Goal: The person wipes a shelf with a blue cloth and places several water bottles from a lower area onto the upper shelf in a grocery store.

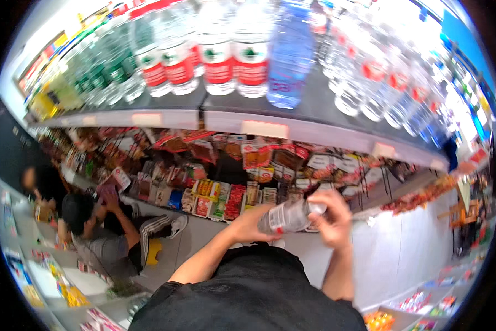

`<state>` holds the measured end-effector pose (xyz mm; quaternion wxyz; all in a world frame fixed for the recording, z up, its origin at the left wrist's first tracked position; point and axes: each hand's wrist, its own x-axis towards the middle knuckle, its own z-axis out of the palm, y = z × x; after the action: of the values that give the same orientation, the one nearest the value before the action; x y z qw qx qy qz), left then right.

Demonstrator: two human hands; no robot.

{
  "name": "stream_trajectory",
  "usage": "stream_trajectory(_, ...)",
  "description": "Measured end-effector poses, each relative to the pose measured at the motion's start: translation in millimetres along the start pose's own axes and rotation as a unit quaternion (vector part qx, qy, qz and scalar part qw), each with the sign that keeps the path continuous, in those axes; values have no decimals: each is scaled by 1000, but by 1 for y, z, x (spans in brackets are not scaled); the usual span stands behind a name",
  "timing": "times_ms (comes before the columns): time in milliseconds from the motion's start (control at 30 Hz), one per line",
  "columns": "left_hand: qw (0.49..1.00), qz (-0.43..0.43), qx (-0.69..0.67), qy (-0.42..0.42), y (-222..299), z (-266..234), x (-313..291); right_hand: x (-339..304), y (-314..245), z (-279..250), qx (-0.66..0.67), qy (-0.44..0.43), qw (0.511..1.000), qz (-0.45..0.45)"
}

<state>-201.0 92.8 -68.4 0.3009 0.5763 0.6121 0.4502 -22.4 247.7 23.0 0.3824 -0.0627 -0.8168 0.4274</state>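
Note:
A clear plastic bottle (285, 218) with a pale label lies tilted in front of my chest. My left hand (252, 224) is wrapped around its lower end. At the bottle's other end, the thumb and fingers of my right hand (336, 218) close around the whitish cap (317, 208). The right hand is a little blurred, and its palm side is partly hidden. I cannot tell the liquid level in the bottle.
Above my hands, a dark shelf (314, 91) carries rows of bottles, some red-labelled (219, 63), one blue (288, 60). Packaged snacks (259, 154) hang below, over bins of small packets (206, 197). A seated person (102, 237) is at the left, beside a yellow stool (154, 251).

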Motion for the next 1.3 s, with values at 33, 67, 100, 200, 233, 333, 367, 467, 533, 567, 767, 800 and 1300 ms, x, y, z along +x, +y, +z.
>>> stream_trajectory(33, 999, -23, 43, -5, -18, -2, -20, -30, 17, 36, 93, 72, 987, 111)
stream_trajectory(67, 996, -44, 79, -7, -32, -5, -43, -59, 27, 57, 125, 65, 960, 242)
stream_trajectory(100, 989, -87, 118, -22, -41, -8, -67, -86, 35, 76, 178, 78, 905, 379)
stream_trajectory(200, 976, -163, 98, -108, -53, -23, -113, -125, 55, 110, 151, 7, 920, 363)
stream_trajectory(233, 975, -148, 128, -104, -56, -29, -118, -128, 61, 114, 99, -21, 946, 308)
stream_trajectory(333, 975, -81, 198, -61, -57, -36, -114, -121, 69, 115, -10, -57, 972, 230)
stream_trajectory(367, 980, -50, 186, -42, -56, -38, -110, -116, 69, 115, -32, -44, 970, 237)
stream_trajectory(467, 989, -10, 145, -23, -53, -34, -98, -106, 66, 113, 36, 50, 967, 246)
stream_trajectory(533, 996, 5, 93, -16, -53, -29, -98, -107, 60, 114, 75, 86, 976, 184)
stream_trajectory(567, 997, 10, 80, -18, -54, -27, -102, -110, 57, 114, 92, 100, 973, 186)
stream_trajectory(767, 993, -49, -53, -98, -69, -18, -138, -134, 37, 132, 158, 51, 954, 250)
stream_trajectory(800, 994, -46, -41, -91, -70, -17, -142, -135, 34, 136, 141, 57, 953, 262)
stream_trajectory(1300, 999, -34, -2, -42, -40, 24, -134, -124, -11, 149, -133, -87, 986, 58)
